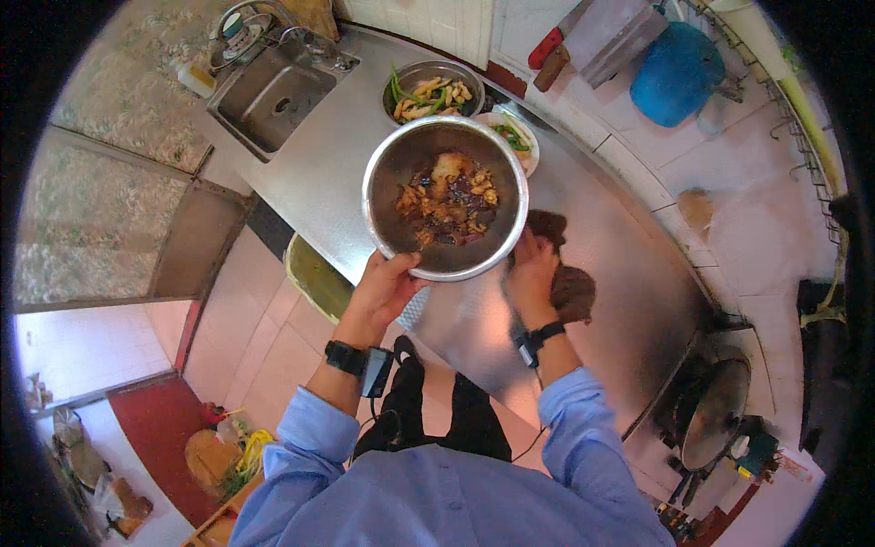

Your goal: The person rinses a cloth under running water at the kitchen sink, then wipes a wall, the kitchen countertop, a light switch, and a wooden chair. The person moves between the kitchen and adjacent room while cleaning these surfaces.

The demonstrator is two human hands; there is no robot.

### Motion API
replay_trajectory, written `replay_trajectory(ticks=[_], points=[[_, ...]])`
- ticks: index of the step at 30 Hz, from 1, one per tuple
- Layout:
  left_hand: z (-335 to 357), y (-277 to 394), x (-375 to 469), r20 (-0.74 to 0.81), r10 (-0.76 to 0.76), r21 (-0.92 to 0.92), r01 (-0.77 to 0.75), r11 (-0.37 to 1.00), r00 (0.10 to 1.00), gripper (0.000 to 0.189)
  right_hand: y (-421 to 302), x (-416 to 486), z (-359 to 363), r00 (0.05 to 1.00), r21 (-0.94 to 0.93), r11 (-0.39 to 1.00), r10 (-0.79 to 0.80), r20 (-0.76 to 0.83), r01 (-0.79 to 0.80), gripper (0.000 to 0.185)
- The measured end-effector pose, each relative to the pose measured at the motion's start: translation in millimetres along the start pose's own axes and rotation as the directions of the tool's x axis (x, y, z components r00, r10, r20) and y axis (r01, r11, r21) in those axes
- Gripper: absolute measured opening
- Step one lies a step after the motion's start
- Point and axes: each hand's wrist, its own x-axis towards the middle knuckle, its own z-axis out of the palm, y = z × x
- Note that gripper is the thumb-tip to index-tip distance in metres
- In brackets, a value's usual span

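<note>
A metal mixing bowl (509, 225) is held up over the steel counter. Browned pieces of food in dark sauce (448, 198) cover its bottom. My left hand (389, 290) grips the bowl's near left rim, its thumb over the edge. At the bowl's lower right is my right hand (533, 277), its fingertips close to the bowl's outer side. Whether they bear on the bowl or on the dark brown cloth (573, 294) beside them I cannot tell. That cloth lies crumpled on the counter, partly behind the hand.
Behind the bowl stand a metal basin (472, 75) of pale strips with green pieces and a white plate (532, 158) of similar food. A sink (256, 102) is set into the steel counter (321, 174) at left. To the right sits a wok (714, 414). A green bin (318, 277) stands below the counter.
</note>
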Motion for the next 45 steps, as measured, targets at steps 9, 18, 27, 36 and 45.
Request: replay_trajectory(ticks=[9,18,27,36,45], points=[[53,-45,42,0.12,-0.084,0.018,0.082,0.996,0.989,0.049,-26,-117,-38,0.931,0.066,0.957,-0.29,0.219,0.283,0.058],[118,-111,98,0.028,-0.217,0.102,0.213,0.972,0.976,0.04,51,-203,-117,0.982,-0.077,0.997,0.03,0.189,-0.016,0.06],[128,-152,156,0.091,-0.26,0.101,0.251,0.963,0.961,0.039,137,-235,-146,0.949,-0.224,0.926,0.314,0.016,-0.303,0.054],[135,-159,162,0.085,-0.211,0.176,0.194,0.965,0.974,0.047,115,-209,-120,0.958,-0.126,0.95,0.285,-0.025,-0.286,0.063],[125,-136,121,0.04,-0.253,0.223,0.238,0.945,0.967,0.072,51,-156,-91,0.976,-0.085,0.976,0.207,0.071,-0.2,0.07]])
